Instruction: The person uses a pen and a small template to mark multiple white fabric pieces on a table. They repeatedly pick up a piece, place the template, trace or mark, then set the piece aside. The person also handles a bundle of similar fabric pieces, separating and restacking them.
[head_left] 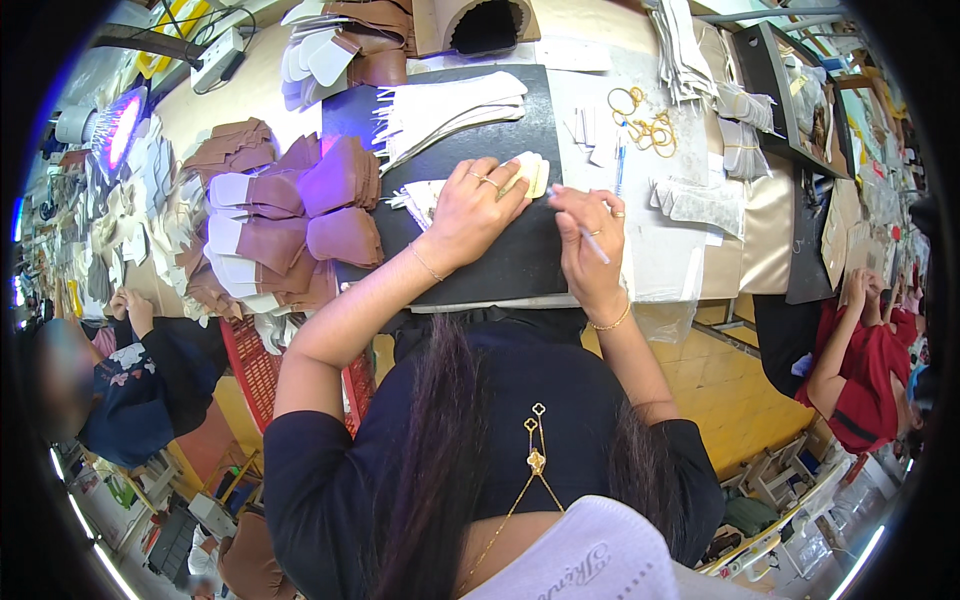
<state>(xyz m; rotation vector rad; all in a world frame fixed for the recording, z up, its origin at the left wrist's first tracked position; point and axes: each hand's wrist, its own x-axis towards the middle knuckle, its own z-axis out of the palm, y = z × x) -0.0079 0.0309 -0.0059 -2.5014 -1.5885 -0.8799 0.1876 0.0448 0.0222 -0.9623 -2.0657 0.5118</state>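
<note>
The left hand (470,205) lies flat, fingers spread, pressing a pale curved leather piece (530,172) onto the smooth black mat (500,265). The right hand (590,240) pinches a thin pen (590,240) in a closed grip. Brown folded leather pieces (300,215) are stacked near the bench's left edge.

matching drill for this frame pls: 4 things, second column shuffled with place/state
1. pen
2. cream cut piece
3. brown leather pieces
4. yellow rubber bands

A. stacked left of the black mat
B. loose on the table beyond the right hand
C. held in the right hand
D. pressed flat under the left hand

Pairs: 1-C, 2-D, 3-A, 4-B
</note>
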